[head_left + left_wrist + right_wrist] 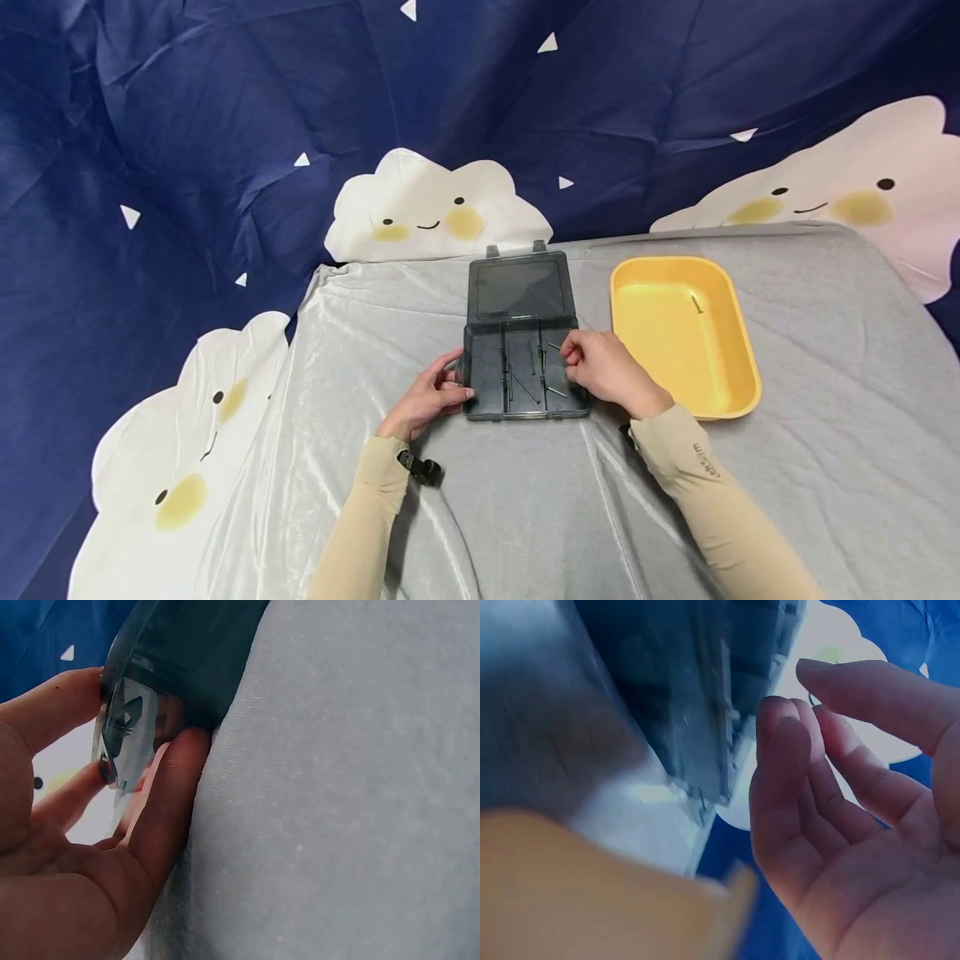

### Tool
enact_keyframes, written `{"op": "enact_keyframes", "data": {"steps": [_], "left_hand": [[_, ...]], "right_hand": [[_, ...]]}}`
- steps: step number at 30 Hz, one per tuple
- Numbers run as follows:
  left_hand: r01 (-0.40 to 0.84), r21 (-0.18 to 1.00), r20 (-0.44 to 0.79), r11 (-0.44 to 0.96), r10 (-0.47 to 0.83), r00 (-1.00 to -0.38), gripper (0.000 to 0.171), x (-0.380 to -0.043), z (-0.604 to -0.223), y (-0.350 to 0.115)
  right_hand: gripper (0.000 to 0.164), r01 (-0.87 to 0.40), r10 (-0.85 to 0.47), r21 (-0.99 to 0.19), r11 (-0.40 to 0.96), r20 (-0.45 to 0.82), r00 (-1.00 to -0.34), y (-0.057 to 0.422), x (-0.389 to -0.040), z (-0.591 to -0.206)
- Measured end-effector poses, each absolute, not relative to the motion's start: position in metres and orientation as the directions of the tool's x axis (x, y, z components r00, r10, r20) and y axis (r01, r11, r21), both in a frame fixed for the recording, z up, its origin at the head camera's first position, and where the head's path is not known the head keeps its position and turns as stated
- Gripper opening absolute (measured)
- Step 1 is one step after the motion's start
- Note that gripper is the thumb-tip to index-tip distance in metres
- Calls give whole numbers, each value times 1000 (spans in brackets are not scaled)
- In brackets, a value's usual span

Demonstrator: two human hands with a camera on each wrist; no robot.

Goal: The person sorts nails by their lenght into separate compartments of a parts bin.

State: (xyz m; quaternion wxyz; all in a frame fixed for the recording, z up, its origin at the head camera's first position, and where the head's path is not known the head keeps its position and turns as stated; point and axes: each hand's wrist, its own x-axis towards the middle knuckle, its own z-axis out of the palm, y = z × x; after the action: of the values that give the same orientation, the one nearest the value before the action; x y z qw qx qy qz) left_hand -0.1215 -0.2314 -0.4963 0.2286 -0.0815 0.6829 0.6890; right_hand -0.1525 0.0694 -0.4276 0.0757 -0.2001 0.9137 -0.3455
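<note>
A dark, see-through plastic storage box [483,367] lies with its lid [521,287] folded back. Thin dark screws [527,389] lie in its middle compartment, and another screw [557,392] is in the right one. My left hand [427,398] grips the box's left side; the left wrist view has the thumb and fingers around the box edge [142,667]. Over the right compartment, my right hand [603,367] pinches a screw [553,346] whose end sticks out leftward. In the right wrist view its thumb and fingertips nearly meet, and little of the screw shows.
A yellow tray [738,367] stands to the right of the box, behind the right forearm, with one screw [697,305] inside. Grey cloth [510,500] covers the table. A dark blue curtain with printed clouds [435,208] hangs behind it.
</note>
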Motion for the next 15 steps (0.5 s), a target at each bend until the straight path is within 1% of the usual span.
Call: {"op": "enact_keyframes", "data": {"steps": [7, 11, 15], "left_hand": [[-421, 906, -420, 40, 197, -886, 81, -121, -496, -231], [-415, 909, -414, 39, 200, -888, 82, -121, -496, -230], [-420, 907, -418, 36, 200, -886, 82, -121, -496, -231]], "right_hand": [[12, -271, -372, -663, 698, -12, -928, 91, -162, -406], [12, -254, -301, -620, 742, 30, -953, 111, -173, -392], [16, -188, -230, -569, 801, -2, -973, 136, -187, -380]]}}
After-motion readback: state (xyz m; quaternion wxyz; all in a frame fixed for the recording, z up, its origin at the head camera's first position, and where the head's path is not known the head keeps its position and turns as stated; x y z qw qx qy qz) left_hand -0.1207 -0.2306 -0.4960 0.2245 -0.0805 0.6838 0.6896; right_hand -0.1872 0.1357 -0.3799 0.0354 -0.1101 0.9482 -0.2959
